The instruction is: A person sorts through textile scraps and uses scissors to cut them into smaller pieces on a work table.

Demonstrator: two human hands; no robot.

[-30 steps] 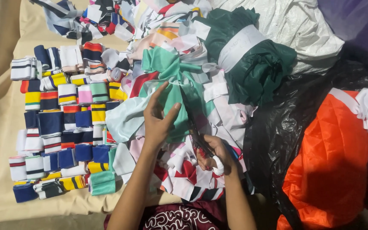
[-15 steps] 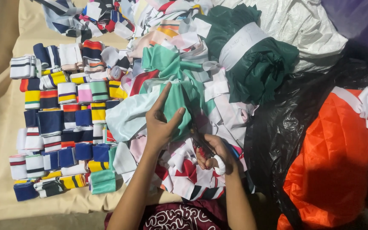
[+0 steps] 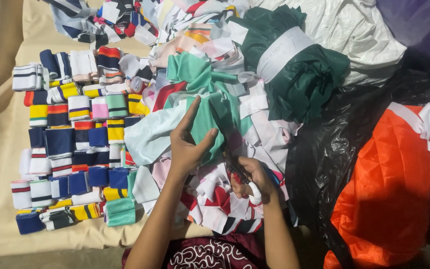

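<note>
My left hand (image 3: 187, 142) pinches a piece of mint-green fabric (image 3: 210, 92) that lies on a heap of mixed cloth scraps. My right hand (image 3: 250, 179) grips a pair of scissors (image 3: 235, 167) with red and white handles. The dark blades point up into the green fabric just right of my left thumb. The blade tips are hard to make out against the cloth.
Rows of folded striped rib-knit pieces (image 3: 70, 139) cover the beige sheet (image 3: 1, 149) on the left. A dark green fabric bundle with a white band (image 3: 294, 69) lies at the top. A black plastic bag (image 3: 334, 139) and orange cloth (image 3: 389, 189) are on the right.
My left hand has shifted its grip slightly on the green fabric, fingers closing on it. My right hand with the scissors has stayed in about the same place.
</note>
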